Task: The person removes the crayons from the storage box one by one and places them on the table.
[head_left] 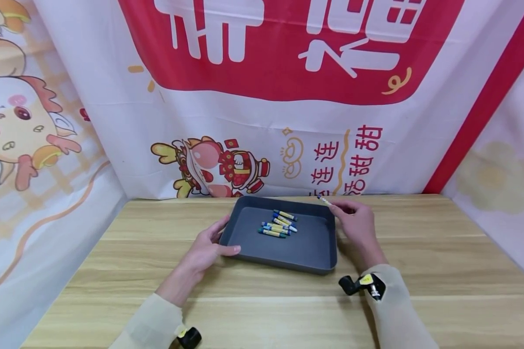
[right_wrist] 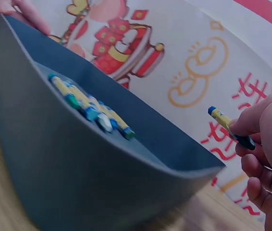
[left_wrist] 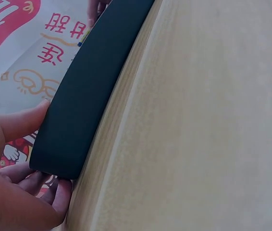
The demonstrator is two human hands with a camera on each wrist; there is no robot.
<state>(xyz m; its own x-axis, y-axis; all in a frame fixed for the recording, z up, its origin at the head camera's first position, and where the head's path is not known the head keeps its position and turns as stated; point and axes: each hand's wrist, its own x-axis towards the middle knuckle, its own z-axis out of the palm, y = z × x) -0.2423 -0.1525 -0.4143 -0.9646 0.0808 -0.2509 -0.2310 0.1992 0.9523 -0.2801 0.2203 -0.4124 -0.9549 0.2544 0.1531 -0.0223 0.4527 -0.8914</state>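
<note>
A dark grey rectangular tray rests on the wooden table. At its left end my left hand grips it, thumb over the rim and fingers against the outer wall; the left wrist view shows the fingers curled at the tray's lower corner. My right hand, beside the far right corner, pinches a crayon between thumb and fingers. That crayon has a yellow wrapper and a dark blue end, and is held up near rim height. Several crayons with yellow wrappers and blue, green or white ends lie together inside the tray.
The wooden table reaches in front of the tray and to both sides. A white and red printed cloth hangs right behind the table's back edge, with more cloth on the left and right. Small black devices are strapped to both wrists.
</note>
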